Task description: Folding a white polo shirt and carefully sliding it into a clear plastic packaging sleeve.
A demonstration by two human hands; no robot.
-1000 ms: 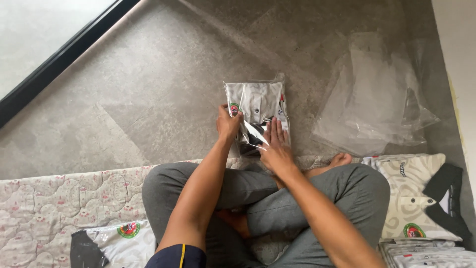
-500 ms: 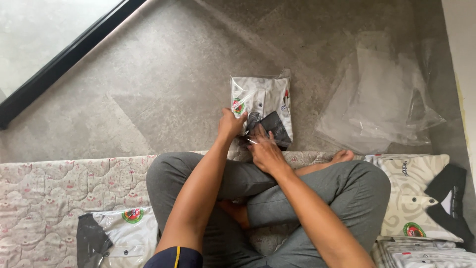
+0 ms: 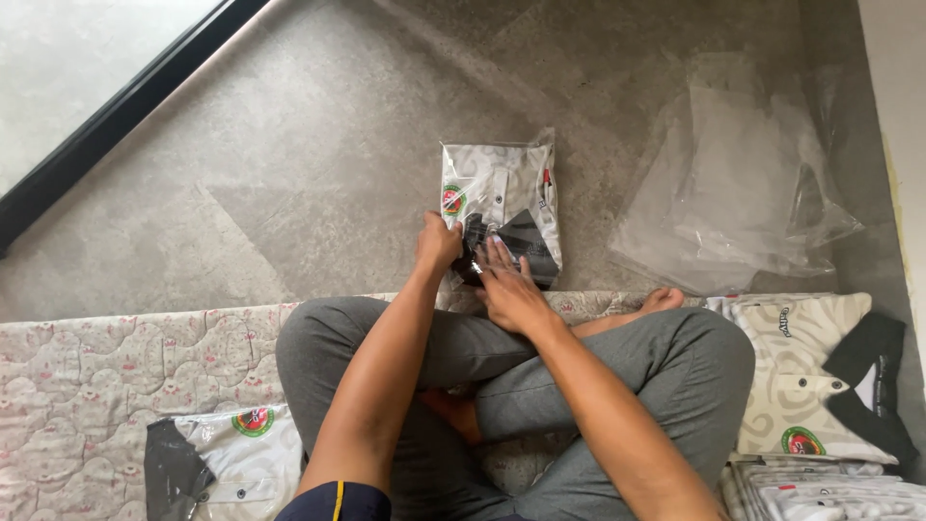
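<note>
A folded white and black patterned shirt inside a clear plastic bag point(image 3: 504, 196) lies on the grey floor in front of my crossed legs. My left hand point(image 3: 439, 241) is closed on the bag's near left edge. My right hand point(image 3: 508, 287) lies flat on the near end of the bag, fingers spread, pressing it down. The bag's near edge is hidden under both hands.
A pile of empty clear plastic bags point(image 3: 738, 188) lies on the floor at the right. Folded shirts point(image 3: 815, 371) rest on the quilted mat point(image 3: 116, 376) to my right, and another bagged shirt point(image 3: 227, 458) sits at my left. A black frame point(image 3: 125, 111) crosses the upper left.
The view has shifted slightly. My right hand has slid from gripping the bag's near end to lying flat on it; my left hand keeps its hold on the edge.
</note>
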